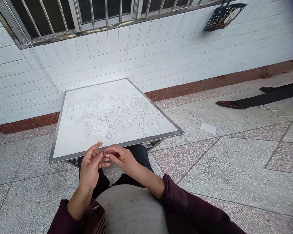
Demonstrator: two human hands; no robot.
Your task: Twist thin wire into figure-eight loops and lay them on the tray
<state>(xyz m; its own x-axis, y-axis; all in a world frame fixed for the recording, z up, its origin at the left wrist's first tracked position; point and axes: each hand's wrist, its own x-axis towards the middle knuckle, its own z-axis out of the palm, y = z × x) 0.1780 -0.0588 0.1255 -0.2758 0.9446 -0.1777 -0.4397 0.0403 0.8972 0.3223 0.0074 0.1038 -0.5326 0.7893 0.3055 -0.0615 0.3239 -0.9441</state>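
Note:
My left hand [92, 161] and my right hand [119, 159] meet in front of the table's near edge, fingertips almost touching. Between them is a thin wire-like loop [104, 150], pinched by the thumb and fingers of each hand. A small pale sliver shows by my left index finger, too fine to name. Just beyond, many thin dark figure-eight loops [113, 118] lie spread over the white tabletop [63, 143]. Toward its far left are several pieces with one loop and a long tail [80, 103].
The table has a grey metal rim [161, 112]. Behind it stands a white tiled wall [124, 61] with a barred window and a hanging dotted bag [217, 19]. At right are another person's legs [271, 96] and a white sheet [208, 128] on the floor.

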